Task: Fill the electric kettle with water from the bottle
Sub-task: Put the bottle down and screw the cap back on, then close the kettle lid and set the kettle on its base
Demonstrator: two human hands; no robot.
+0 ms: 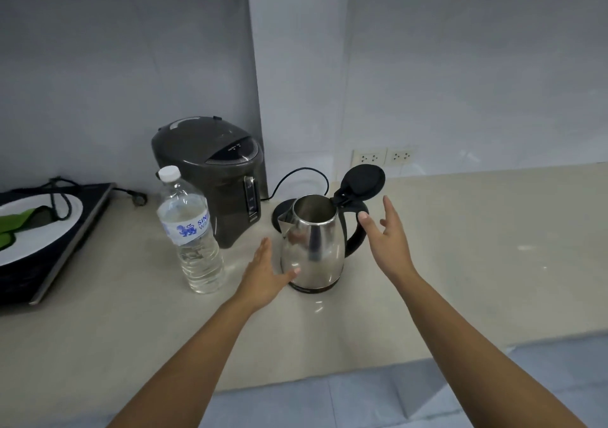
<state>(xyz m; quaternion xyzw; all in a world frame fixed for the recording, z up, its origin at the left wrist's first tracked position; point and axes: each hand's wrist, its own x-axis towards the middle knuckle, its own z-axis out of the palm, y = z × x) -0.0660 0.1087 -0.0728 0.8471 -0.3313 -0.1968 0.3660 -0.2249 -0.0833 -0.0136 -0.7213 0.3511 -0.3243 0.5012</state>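
A steel electric kettle (312,246) stands on the counter with its black lid (362,181) flipped up and its mouth uncovered. Left of it stands a clear plastic water bottle (192,233), upright, white cap on, with a blue label. My left hand (265,274) is open and flat at the kettle's lower left side, thumb against the steel wall. My right hand (386,240) is open with fingers spread, just right of the black handle (357,233) and not gripping it.
A dark grey hot-water dispenser (214,177) stands behind the bottle. The kettle's black base (283,207) and cord lie behind the kettle. An induction hob (49,240) with a white plate sits far left. Wall sockets (383,157) are at the back right. The counter edge (329,375) runs near me.
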